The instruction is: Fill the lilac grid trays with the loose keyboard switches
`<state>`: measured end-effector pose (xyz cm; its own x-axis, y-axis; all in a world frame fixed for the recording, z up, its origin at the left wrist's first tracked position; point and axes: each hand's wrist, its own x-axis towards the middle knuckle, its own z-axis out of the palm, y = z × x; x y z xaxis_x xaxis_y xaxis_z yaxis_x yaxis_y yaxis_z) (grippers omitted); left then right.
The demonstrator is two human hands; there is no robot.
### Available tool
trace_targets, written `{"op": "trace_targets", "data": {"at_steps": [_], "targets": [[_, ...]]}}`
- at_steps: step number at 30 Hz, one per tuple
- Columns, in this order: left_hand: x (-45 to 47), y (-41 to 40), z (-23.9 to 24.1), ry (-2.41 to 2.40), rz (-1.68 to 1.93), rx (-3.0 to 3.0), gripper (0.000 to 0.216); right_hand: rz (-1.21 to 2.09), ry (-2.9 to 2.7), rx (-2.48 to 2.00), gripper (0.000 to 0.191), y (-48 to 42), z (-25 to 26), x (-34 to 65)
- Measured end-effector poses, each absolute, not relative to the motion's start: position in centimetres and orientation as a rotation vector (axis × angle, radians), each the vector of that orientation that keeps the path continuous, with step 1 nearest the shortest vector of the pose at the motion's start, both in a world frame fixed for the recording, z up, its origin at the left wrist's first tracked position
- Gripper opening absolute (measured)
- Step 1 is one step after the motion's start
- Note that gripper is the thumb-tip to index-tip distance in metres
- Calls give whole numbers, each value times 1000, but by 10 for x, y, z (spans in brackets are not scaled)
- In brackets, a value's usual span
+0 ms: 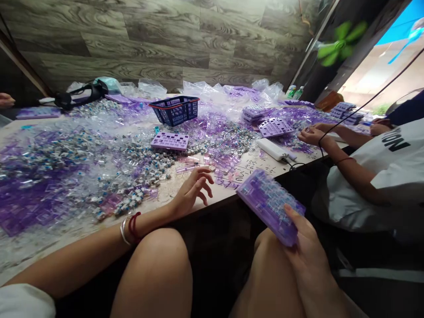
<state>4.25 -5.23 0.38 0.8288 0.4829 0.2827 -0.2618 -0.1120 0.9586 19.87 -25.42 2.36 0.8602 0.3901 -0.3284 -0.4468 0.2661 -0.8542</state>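
A translucent purple keyboard [265, 198], with many pale pieces in rows on its upper face, is tilted above my right knee. My right hand [308, 243] grips its near end, thumb on top. Just over the table's front edge is my left hand [194, 190], its fingers apart and loosely bent. Something tiny and pale shows at a left fingertip, too small to name. Beyond that hand lie loose clear and pink keycaps [225, 161]. Small white and blue key switches [129, 198] are heaped to its left. A lilac keyboard frame [170, 141] rests on the heap.
A dark blue basket [175, 112] with an orange rim stands farther back. To the right are a white power bank [273, 149] with a cable, another purple frame [274, 127] and a co-worker's hands [313, 134]. A green fan [342, 44] hangs at upper right.
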Motion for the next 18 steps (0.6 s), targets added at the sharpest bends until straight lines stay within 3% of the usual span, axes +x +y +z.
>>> {"op": "trace_targets", "data": {"at_steps": [6, 13, 18], "targets": [[37, -32, -1, -52, 819, 2005, 26, 292, 273, -1190, 26, -263, 15, 209], [33, -23, 2, -259, 1092, 2487, 17, 203, 298, -1298, 30, -307, -25, 256], [34, -27, 2, -392, 993, 2642, 18, 517, 330, -1406, 17, -322, -67, 238]]}}
